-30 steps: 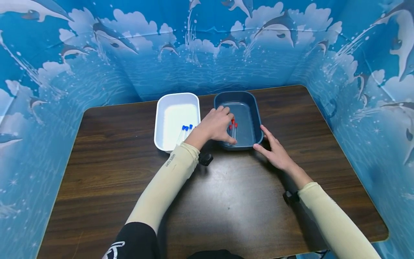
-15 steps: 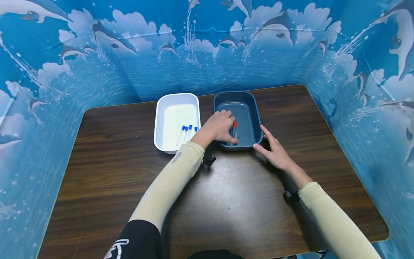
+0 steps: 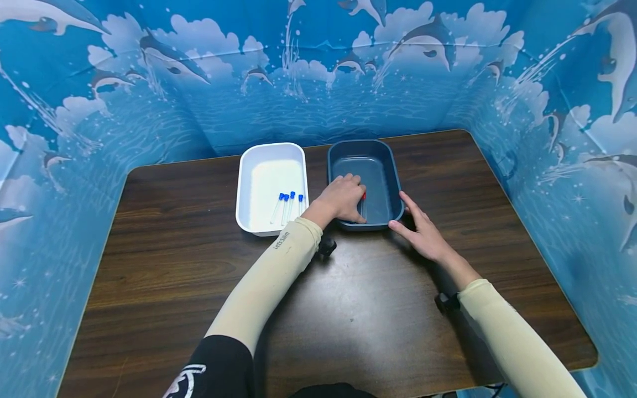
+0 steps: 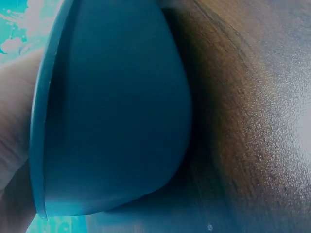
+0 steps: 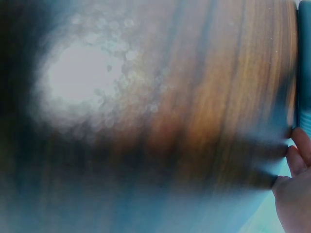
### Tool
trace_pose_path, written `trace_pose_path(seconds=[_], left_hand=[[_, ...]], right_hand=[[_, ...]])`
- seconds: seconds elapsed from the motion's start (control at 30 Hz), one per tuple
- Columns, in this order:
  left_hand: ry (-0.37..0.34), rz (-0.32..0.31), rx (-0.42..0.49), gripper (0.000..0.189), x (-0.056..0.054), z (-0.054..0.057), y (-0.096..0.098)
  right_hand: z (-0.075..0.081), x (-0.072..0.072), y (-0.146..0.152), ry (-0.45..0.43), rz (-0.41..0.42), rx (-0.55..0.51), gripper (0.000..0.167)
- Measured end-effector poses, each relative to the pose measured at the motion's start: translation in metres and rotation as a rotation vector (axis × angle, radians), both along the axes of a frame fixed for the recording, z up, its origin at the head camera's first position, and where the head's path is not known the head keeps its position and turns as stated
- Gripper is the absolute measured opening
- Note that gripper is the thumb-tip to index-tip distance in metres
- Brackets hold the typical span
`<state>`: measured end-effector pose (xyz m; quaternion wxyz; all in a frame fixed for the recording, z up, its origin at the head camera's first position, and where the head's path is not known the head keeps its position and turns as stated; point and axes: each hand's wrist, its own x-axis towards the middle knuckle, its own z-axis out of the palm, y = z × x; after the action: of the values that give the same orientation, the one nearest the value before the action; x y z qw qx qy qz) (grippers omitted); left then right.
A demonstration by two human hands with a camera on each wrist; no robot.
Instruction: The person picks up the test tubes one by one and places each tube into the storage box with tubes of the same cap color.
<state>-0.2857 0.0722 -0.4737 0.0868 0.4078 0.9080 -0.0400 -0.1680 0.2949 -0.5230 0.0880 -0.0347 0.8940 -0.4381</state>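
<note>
My left hand point(image 3: 343, 200) reaches into the dark blue tray point(image 3: 385, 166), back of the hand upward and thumb low near the front wall. Just right of its fingers shows a clear tube with a red cap point(image 3: 364, 195). The fingertips are hidden under the hand, so I cannot tell whether they grip a tube. In the left wrist view the tray's outer wall point(image 4: 116, 107) fills the middle, with part of the hand point(image 4: 17, 111) beyond its rim. My right hand point(image 3: 422, 235) has fingers and thumb extended against the tray's right front corner.
A white tray point(image 3: 264, 166) stands left of the dark one, holding several clear tubes with blue caps point(image 3: 286, 197). Both stand near the back edge of the brown wooden table point(image 3: 189, 221). A blue dolphin-print curtain point(image 3: 318, 110) hangs behind and at the sides.
My left hand has shifted slightly right and toward me inside the dark tray, covering more of the red-capped tubes. More blue-capped tubes show beside the forearm. My right hand has stayed put.
</note>
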Motion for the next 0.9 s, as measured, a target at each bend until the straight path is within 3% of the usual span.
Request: trace_pose_path(seconds=[0.9], left_hand=[[0.007,-0.043,-0.035,0.067,-0.003,-0.012,0.007]], right_hand=[[-0.002,-0.001,0.002,0.010,-0.006,0.001,0.078]])
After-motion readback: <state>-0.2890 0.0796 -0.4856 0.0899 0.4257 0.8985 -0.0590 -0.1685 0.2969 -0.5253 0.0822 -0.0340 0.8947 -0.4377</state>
